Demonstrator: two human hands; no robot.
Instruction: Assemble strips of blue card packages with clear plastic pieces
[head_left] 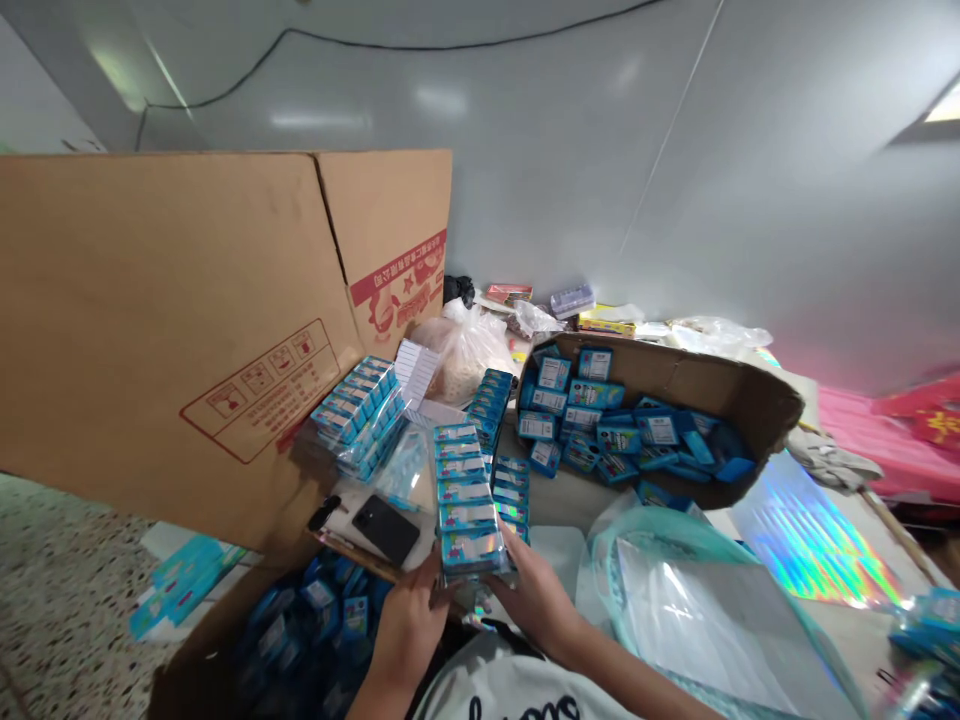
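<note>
In the head view, a long pack of small blue boxes lies in a row in front of me, with what looks like clear wrap at its near end. My left hand grips its near left corner, fingers closed. On the near right corner my right hand is closed too, its thumb along the side. Just beyond and to the right are more rows of blue boxes. Wrapped stacks of blue boxes stand to the left, beside a clear plastic bag.
A torn cardboard box holds many loose blue boxes at the right. More lie in a dark carton below left. A black phone rests near my left hand. A tall carton blocks the left; a teal plastic bag lies right.
</note>
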